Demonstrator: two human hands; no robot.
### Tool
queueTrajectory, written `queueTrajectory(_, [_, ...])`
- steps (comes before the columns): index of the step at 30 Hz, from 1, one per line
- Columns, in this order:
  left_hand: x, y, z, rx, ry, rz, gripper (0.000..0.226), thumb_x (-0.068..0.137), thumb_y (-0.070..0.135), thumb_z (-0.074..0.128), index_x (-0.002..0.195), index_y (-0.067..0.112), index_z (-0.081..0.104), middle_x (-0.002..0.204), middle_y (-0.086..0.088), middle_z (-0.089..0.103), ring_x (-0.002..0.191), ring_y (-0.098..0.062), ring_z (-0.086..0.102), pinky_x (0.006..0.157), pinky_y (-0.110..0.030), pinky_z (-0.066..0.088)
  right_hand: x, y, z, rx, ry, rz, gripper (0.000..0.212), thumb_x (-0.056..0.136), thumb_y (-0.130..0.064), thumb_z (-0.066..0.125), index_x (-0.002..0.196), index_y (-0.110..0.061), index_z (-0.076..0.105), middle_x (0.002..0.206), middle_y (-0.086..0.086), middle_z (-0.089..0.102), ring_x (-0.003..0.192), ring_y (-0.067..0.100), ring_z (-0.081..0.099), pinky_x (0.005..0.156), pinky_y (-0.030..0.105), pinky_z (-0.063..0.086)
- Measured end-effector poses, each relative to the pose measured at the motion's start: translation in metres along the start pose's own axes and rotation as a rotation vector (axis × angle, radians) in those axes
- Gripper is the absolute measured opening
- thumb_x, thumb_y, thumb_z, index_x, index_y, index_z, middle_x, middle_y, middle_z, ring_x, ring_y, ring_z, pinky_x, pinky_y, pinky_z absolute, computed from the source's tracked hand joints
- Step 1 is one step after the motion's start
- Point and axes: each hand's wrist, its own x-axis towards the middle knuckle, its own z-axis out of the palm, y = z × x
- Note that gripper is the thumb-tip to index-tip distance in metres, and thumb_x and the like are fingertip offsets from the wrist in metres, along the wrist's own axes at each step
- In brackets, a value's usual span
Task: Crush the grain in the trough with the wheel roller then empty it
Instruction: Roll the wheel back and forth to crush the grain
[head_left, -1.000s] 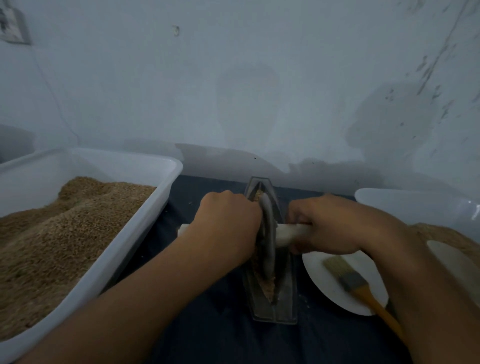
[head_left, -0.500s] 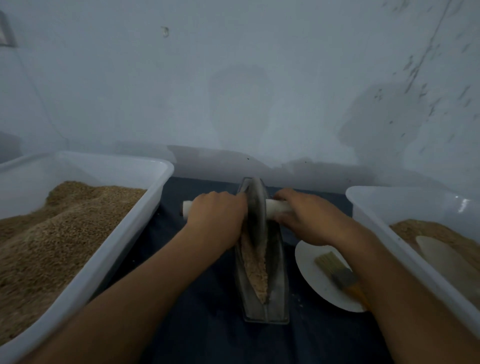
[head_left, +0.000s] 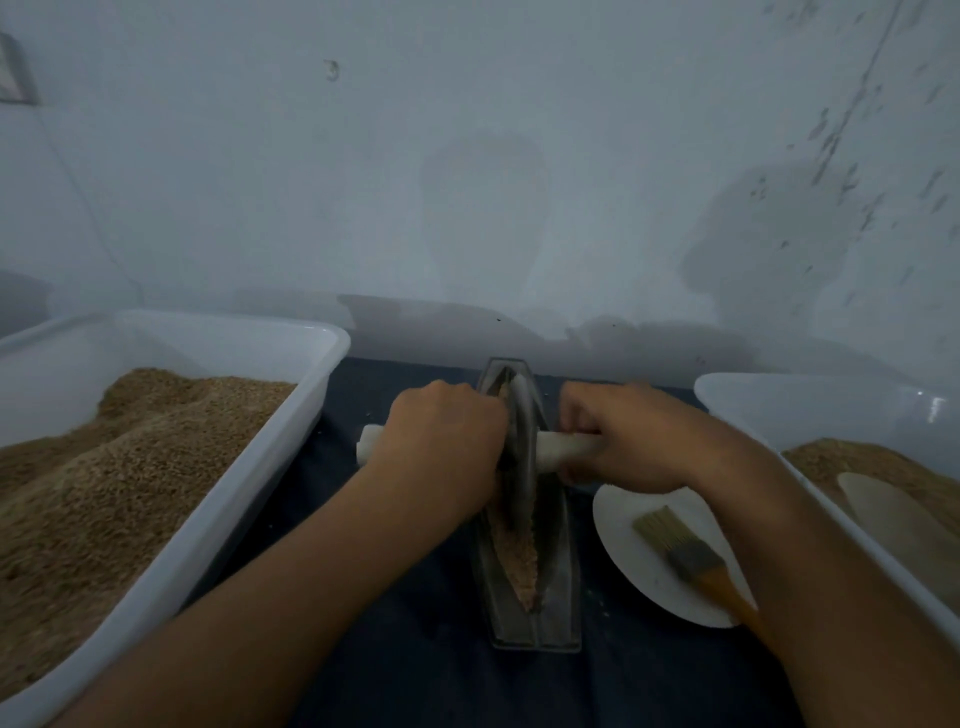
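Head view shows us both hands on the roller's pale handle (head_left: 566, 447), which runs crosswise through the metal wheel (head_left: 521, 447). Our left hand (head_left: 441, 441) is curled round the handle on the left side of the wheel, with the handle's end poking out past the knuckles. Our right hand (head_left: 623, 441) is curled round it on the right side, fingers wrapped over the top. The wheel stands upright in the far half of the trough (head_left: 558, 587), a narrow boat-shaped metal channel that lies lengthwise away from us on the dark cloth (head_left: 415, 665). Crushed grain (head_left: 519, 556) fills the groove in the near half of the trough, tapering to a point toward us; a little shows at the far tip too.

On our left sits a white tub (head_left: 218, 519) heaped with brown grain, its rim close to our left forearm. On our right a second white tub (head_left: 810, 400) holds a lower layer of grain with a pale scoop-like piece (head_left: 904, 525) lying on it. Between the trough and the right tub lies a white plate (head_left: 623, 551), and on it rests a brush (head_left: 680, 545) with its bristles pointing away from us and its orange handle running under our right forearm. A plain stained wall (head_left: 467, 156) rises behind the table.
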Motion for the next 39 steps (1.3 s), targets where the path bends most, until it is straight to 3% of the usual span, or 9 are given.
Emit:
queueTrajectory(6, [-0.023,0.005,-0.02,0.021,-0.067,0.067,0.025,0.087,0.036,0.063,0.082,0.024,0.042,0.071,0.006,0.036,0.058,-0.01,0.031,0.058,-0.029,0.031,-0.02,-0.014,-0.016,-0.08,-0.092,-0.05,0.038,0.069,-0.055,0.079,0.085,-0.037,0.049,0.085,-0.015,0.056,0.074,0.001,0.051,0.058,0.029,0.041])
queueTrajectory(11, [-0.016,0.001,-0.014,-0.026,-0.087,0.054,0.026,0.089,0.031,0.06,0.076,0.023,0.039,0.071,0.006,0.036,0.058,-0.01,0.032,0.055,-0.028,0.028,-0.014,-0.01,-0.012,-0.006,-0.09,-0.047,0.027,0.078,-0.049,0.073,0.086,-0.036,0.052,0.085,-0.016,0.06,0.076,0.001,0.056,0.06,0.028,0.044])
queueTrajectory(14, [-0.003,-0.003,0.001,-0.05,-0.054,0.031,0.017,0.091,0.03,0.058,0.086,0.021,0.044,0.072,0.005,0.036,0.059,-0.011,0.033,0.063,-0.032,0.034,-0.001,-0.001,0.001,-0.025,-0.043,-0.04,0.012,0.089,-0.047,0.061,0.086,-0.042,0.051,0.082,-0.018,0.057,0.072,-0.003,0.051,0.055,0.026,0.035])
queueTrajectory(16, [0.006,-0.004,0.013,-0.057,-0.007,0.001,0.011,0.092,0.029,0.057,0.096,0.021,0.049,0.075,0.004,0.042,0.062,-0.013,0.038,0.065,-0.034,0.035,0.009,0.007,0.012,-0.003,0.028,-0.005,0.005,0.093,-0.047,0.056,0.097,-0.043,0.055,0.086,-0.015,0.059,0.075,0.002,0.053,0.057,0.028,0.038])
queueTrajectory(20, [0.022,-0.006,0.036,-0.035,0.123,-0.041,0.023,0.095,0.026,0.054,0.116,0.021,0.05,0.109,0.001,0.064,0.091,-0.021,0.062,0.074,-0.034,0.039,0.022,0.016,0.031,0.043,0.232,0.023,0.024,0.098,-0.046,0.051,0.117,-0.034,0.058,0.108,-0.004,0.065,0.095,0.019,0.06,0.075,0.035,0.048])
queueTrajectory(25, [0.024,-0.01,0.042,-0.128,0.17,-0.059,0.027,0.093,0.027,0.056,0.119,0.022,0.05,0.113,0.001,0.064,0.099,-0.02,0.063,0.08,-0.034,0.044,0.026,0.014,0.039,0.027,0.365,0.017,0.034,0.097,-0.047,0.054,0.128,-0.032,0.055,0.121,-0.002,0.064,0.106,0.024,0.058,0.075,0.033,0.038])
queueTrajectory(29, [0.019,-0.009,0.029,-0.1,0.084,-0.051,0.026,0.09,0.029,0.058,0.114,0.021,0.05,0.102,0.002,0.063,0.087,-0.022,0.061,0.067,-0.033,0.038,0.022,0.013,0.026,0.037,0.242,0.016,0.027,0.093,-0.048,0.059,0.116,-0.033,0.056,0.113,-0.005,0.063,0.096,0.017,0.056,0.071,0.032,0.04])
queueTrajectory(33, [0.005,-0.003,0.004,-0.055,-0.02,0.005,0.022,0.09,0.027,0.06,0.109,0.02,0.051,0.084,0.001,0.049,0.073,-0.017,0.043,0.065,-0.033,0.037,0.006,0.005,0.004,0.015,0.027,0.022,0.028,0.079,-0.051,0.071,0.088,-0.034,0.051,0.087,-0.013,0.059,0.076,0.006,0.053,0.057,0.029,0.037])
queueTrajectory(39, [-0.023,0.006,-0.023,0.024,-0.076,0.079,0.007,0.092,0.026,0.059,0.096,0.023,0.053,0.071,0.007,0.034,0.066,-0.013,0.035,0.065,-0.031,0.034,-0.019,-0.017,-0.018,-0.116,-0.082,-0.05,0.037,0.072,-0.059,0.074,0.087,-0.033,0.052,0.087,-0.013,0.058,0.077,0.003,0.053,0.061,0.027,0.043])
